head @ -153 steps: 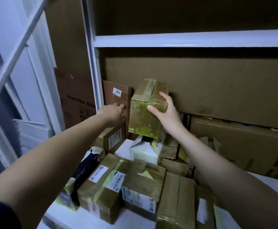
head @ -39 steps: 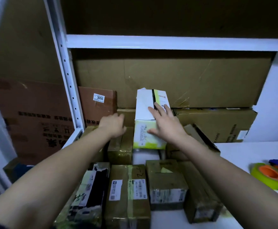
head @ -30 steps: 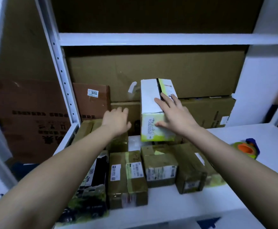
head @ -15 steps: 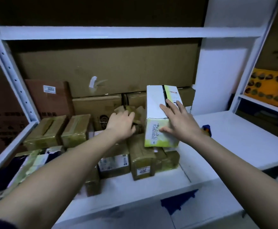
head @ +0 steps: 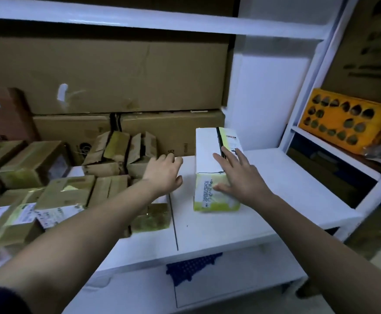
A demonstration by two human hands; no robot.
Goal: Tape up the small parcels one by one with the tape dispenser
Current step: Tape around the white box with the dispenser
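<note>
A tall white box with yellow-green ends point(head: 207, 150) lies on the white shelf board point(head: 280, 191). My right hand point(head: 239, 177) rests on its right top edge, fingers straight and spread, thumb against the near end face. My left hand point(head: 162, 175) hovers relaxed just left of the box, touching nothing, next to several small brown parcels wrapped in yellowish tape point(head: 108, 152). No tape dispenser shows in this view.
More taped parcels point(head: 33, 164) crowd the shelf's left half. Large brown cartons point(head: 117, 75) line the back. A white upright point(head: 309, 87) bounds the bay on the right, with a yellow perforated tray point(head: 343, 118) beyond it. A blue mat point(head: 191, 266) lies below.
My right hand has brought the white box from above the parcel pile rightwards and down onto bare shelf. My left hand followed alongside. The view has swung right.
</note>
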